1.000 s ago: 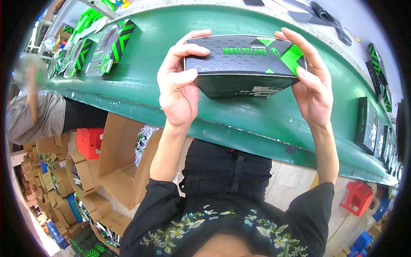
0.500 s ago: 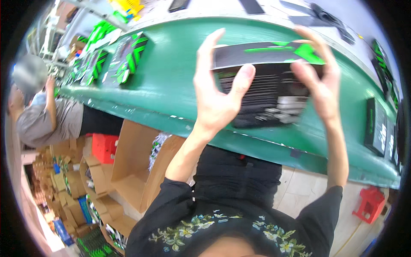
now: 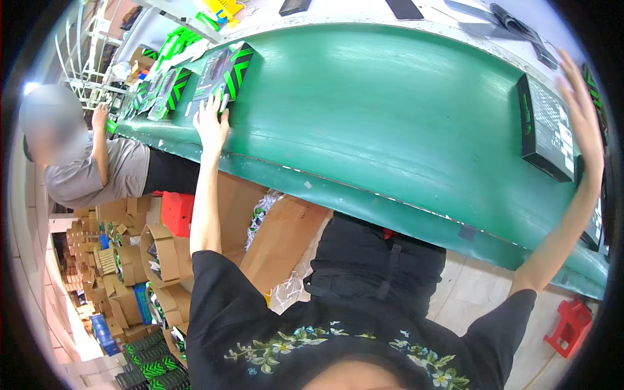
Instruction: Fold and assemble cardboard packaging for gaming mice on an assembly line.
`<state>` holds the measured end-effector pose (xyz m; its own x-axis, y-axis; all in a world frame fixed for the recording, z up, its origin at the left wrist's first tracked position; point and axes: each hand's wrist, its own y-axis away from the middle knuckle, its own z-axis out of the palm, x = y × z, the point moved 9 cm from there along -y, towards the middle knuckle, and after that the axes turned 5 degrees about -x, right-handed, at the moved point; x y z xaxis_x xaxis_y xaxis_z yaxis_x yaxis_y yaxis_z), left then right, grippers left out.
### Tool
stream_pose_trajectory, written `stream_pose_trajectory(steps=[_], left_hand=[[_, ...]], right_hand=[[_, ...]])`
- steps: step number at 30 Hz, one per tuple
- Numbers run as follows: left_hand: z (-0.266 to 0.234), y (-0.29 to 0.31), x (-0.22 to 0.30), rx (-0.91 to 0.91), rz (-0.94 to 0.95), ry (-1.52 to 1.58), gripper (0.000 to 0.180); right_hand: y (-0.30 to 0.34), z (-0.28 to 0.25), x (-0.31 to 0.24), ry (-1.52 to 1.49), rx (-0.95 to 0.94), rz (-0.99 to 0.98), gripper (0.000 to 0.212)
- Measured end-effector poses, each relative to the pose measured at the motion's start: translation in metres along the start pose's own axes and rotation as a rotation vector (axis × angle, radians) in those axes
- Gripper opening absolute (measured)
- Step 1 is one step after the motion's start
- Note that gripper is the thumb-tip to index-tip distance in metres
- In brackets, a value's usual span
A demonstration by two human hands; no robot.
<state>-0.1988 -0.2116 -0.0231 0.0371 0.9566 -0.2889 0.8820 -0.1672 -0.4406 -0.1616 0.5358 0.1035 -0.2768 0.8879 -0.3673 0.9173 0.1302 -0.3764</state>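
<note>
My left hand [image 3: 212,125] is at the near end of a black box [image 3: 218,71] with bright green chevrons, lying on the green work surface [image 3: 364,123] at the left. Its fingers are apart and touch the box's near corner. At the far right, my right hand [image 3: 583,123] is raised with fingers stretched out and nothing in them. Just left of it lies a flat black box [image 3: 545,130] with pale printing; the hand overlaps its right side in the picture, and I cannot tell whether they touch.
Similar chevroned boxes [image 3: 170,95] lie farther left, where a co-worker in a grey shirt [image 3: 107,169] stands. Cardboard cartons [image 3: 286,234] crowd the floor at the lower left. A red stool [image 3: 567,328] stands at the lower right. Dark flat pieces [image 3: 404,9] lie beyond the surface.
Both hands held up a black box in front of me; now they are far apart, left hand at the left box, right hand at the right. The flat box at the right sits farther left.
</note>
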Motion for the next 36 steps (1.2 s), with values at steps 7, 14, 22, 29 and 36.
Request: stream_pose_trajectory(steps=[7,14,22,29,36], left_hand=[[-0.121,0.01,0.205,-0.053,0.104,0.47,0.051],[-0.191,0.058,0.276,-0.151,0.198,0.762,0.072],[-0.118,0.09,0.206,-0.678,-0.217,1.367,0.03],[-0.116,0.08,0.216,-0.689,-0.179,1.376,0.016],[-0.118,0.073,0.215,-0.699,-0.139,1.32,0.019]], right_hand=[[0.025,0.147,-0.182,-0.2,-0.439,-0.333,0.042],[0.043,0.171,-0.224,-0.509,-0.472,-0.256,0.028],[0.041,0.186,-0.203,-0.648,-0.751,-0.07,0.013],[0.045,0.184,-0.203,-0.709,-0.813,-0.068,0.008],[0.047,0.192,-0.2,-0.736,-0.854,-0.024,0.01]])
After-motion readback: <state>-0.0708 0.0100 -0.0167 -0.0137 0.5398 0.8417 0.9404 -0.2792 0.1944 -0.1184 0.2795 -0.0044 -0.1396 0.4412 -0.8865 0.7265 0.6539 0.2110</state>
